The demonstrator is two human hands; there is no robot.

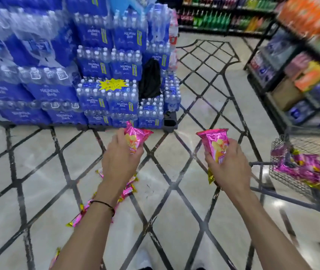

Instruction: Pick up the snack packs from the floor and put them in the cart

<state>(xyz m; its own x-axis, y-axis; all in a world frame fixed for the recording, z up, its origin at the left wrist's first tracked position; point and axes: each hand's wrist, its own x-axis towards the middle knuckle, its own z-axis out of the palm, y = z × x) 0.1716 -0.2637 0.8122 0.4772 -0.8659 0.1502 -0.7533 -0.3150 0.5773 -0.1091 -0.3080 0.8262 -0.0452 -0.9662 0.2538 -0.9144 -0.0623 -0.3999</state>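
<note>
- Up front, both arms stretched forward over a pale tiled floor [38, 172] crossed by dark diagonal lines
- Left hand [120, 158] closed around a pink snack pack [136, 138], fingers wrapped over its lower part, top end jutting up and to the right
- Right hand [231, 168] clasping a second pink snack pack [216, 146] upright, thumb across the front, crimped top edge clear above the fingers, a gold foil end [210, 177] showing below the palm
- Thin dark wrist band [104, 204] on the left forearm
- More pink-and-gold packs on the floor [130, 189] directly beneath the left hand and forearm, partly hidden by them; another [78, 217] lying just left of the left wrist, one more [54, 258] at the lower edge beside the left arm
- Wire cart [291, 173] at the right edge, close beside the right hand, several pink packs [303, 168] heaped inside its basket
- Both held packs raised off the floor, apart from each other, neither over the cart
- Stacked blue water-bottle cases [96, 75] straight ahead, a yellow starburst tag [113, 84] on them
- Blurred drink shelves [301, 65] to the right
</note>
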